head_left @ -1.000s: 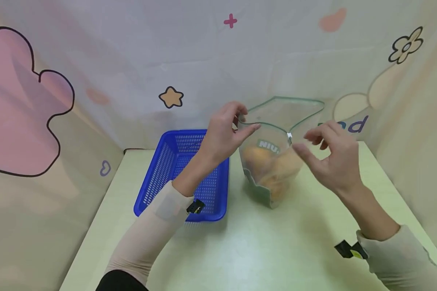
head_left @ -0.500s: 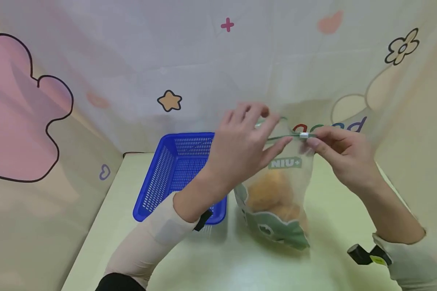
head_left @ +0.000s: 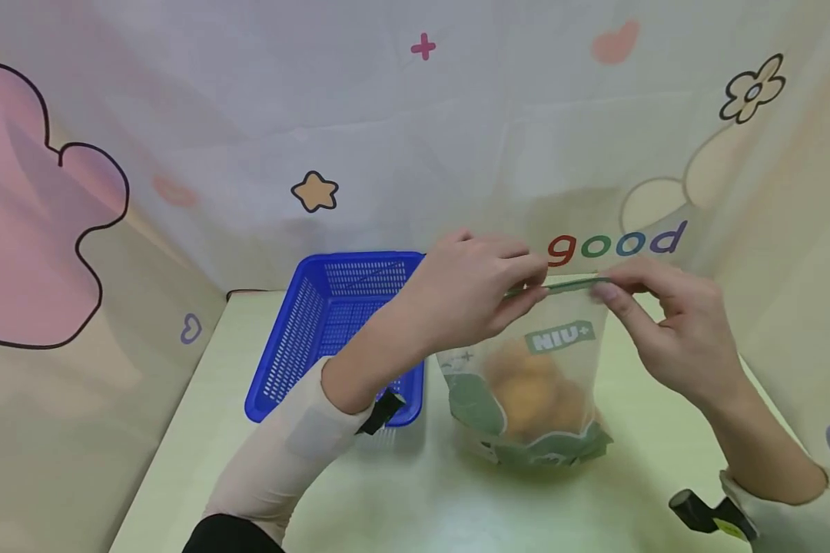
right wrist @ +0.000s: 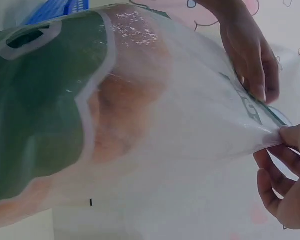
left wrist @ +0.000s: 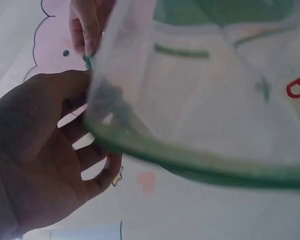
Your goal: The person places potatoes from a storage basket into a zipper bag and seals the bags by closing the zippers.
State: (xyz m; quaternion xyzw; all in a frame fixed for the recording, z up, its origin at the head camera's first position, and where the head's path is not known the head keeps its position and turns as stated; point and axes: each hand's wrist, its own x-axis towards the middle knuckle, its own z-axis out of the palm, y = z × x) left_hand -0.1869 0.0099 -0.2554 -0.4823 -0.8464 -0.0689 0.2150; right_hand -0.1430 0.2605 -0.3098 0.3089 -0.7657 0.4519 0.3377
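Note:
A clear zip bag with green print and a NIU+ label stands on the table, its bottom low and its mouth upright. Several rounded orange-brown items fill its lower part. My left hand pinches the green zip strip near its left end, between thumb and fingers. At the right end of the strip, my right hand pinches the top corner; the white slider is hidden. In the right wrist view, thumb and forefinger of the right hand hold the bag's corner, other fingers loosely bent.
A blue plastic basket with perforated walls stands left of the bag, partly behind my left forearm. A patterned curtain hangs behind the pale green table.
The bag has swung round to face me, and its wide-gaping mouth is now drawn into a straight line. My right hand came onto the strip's right end; my left hand closed onto the strip.

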